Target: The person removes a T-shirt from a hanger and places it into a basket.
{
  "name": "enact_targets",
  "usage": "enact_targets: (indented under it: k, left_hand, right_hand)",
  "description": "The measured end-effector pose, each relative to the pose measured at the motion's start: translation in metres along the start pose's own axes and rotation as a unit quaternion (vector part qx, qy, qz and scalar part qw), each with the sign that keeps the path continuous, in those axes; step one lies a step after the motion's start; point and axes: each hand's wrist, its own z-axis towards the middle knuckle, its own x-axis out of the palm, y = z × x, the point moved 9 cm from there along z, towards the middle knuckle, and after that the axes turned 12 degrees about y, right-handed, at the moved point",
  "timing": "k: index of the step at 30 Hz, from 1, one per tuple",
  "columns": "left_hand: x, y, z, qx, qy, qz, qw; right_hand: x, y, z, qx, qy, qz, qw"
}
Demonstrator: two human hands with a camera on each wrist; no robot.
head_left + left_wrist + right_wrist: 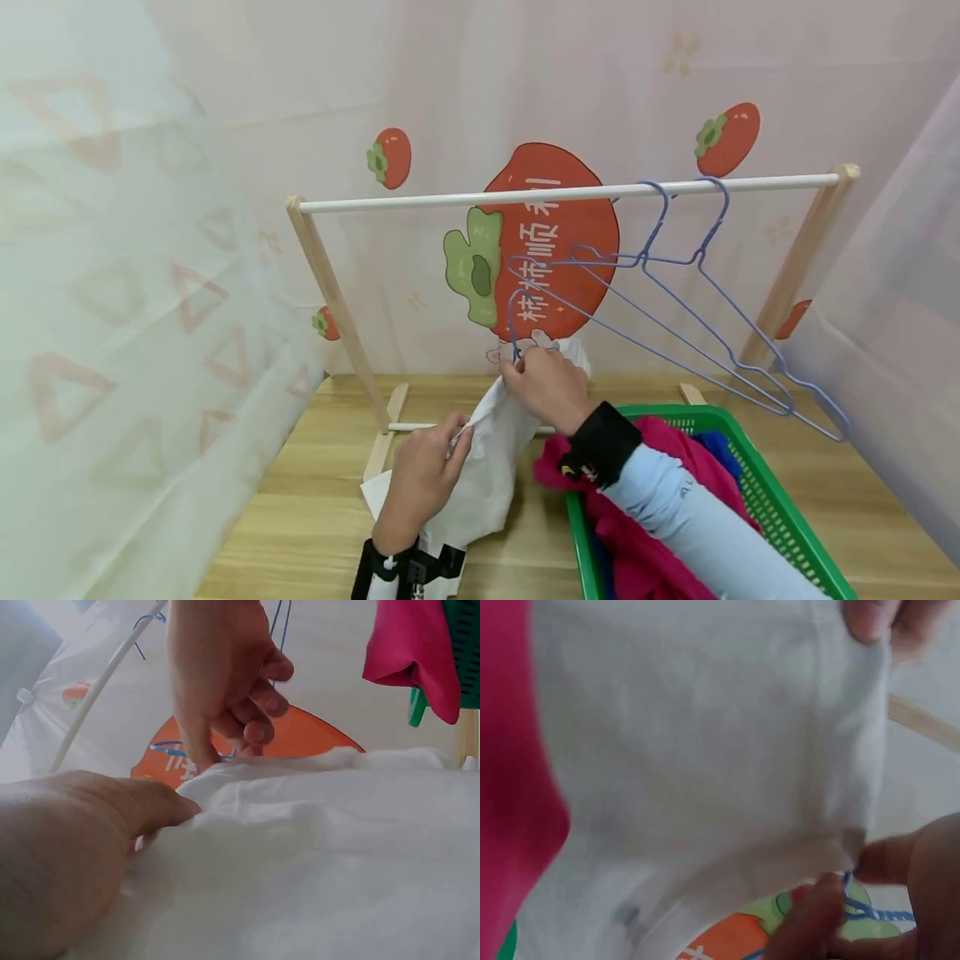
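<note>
A white shirt (487, 475) hangs between the two hands, its lower part on the table. My left hand (427, 475) pinches the shirt's upper edge between thumb and fingers. Up and to the right, my right hand (551, 385) pinches the cloth by a blue wire hanger (512, 315), whose hook rises beside the fingertips. In the right wrist view, the right thumb and fingers meet at a corner of the shirt (705, 735), near its curved, bound edge, with blue wire (855, 906) showing there. The rest of this hanger is hidden by cloth and hand.
A rack with a white rail (450, 200) and wooden legs stands behind the hands. Two blue hangers (652, 242) hang towards its right end. Under the right forearm, a green basket (787, 508) holds magenta cloth (652, 533) and dark blue cloth (718, 450) on the wooden table (285, 517).
</note>
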Motion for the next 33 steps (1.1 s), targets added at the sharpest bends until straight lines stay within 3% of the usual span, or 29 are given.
enact_targets:
  k: [3, 7, 11, 17, 20, 26, 30, 33]
  left_hand:
    - [-0.008, -0.003, -0.002, -0.003, -0.01, 0.017, 0.9998]
    - [-0.028, -0.011, -0.009, -0.008, -0.024, 0.051, 0.9984]
    - [-0.045, -0.027, -0.017, 0.005, -0.007, 0.054, 0.9985]
    - [-0.066, -0.053, -0.033, 0.074, 0.008, 0.059, 0.9955]
    - [-0.068, -0.059, -0.039, 0.111, 0.038, 0.033, 0.9926]
    - [-0.059, -0.052, -0.044, 0.144, 0.128, -0.032, 0.9808]
    - [-0.063, -0.053, -0.049, 0.176, 0.136, -0.061, 0.973]
    - [-0.065, -0.062, -0.051, 0.205, 0.134, -0.068, 0.9671]
  right_hand:
    - [-0.001, 0.008, 0.01, 0.013, -0.029, -0.009, 0.9995]
    - [-0.009, 0.024, 0.018, 0.007, -0.061, -0.02, 0.9979]
    - [-0.025, 0.032, 0.031, 0.014, -0.089, -0.051, 0.9947]
    - [-0.045, 0.031, 0.046, 0.026, -0.09, -0.06, 0.9938]
    - [-0.05, 0.029, 0.049, 0.031, -0.08, -0.061, 0.9944]
    - [-0.052, 0.028, 0.051, 0.027, -0.051, -0.06, 0.9965]
    - [-0.055, 0.025, 0.055, 0.023, -0.04, -0.06, 0.9971]
    - [-0.061, 0.018, 0.061, 0.028, -0.033, -0.058, 0.9974]
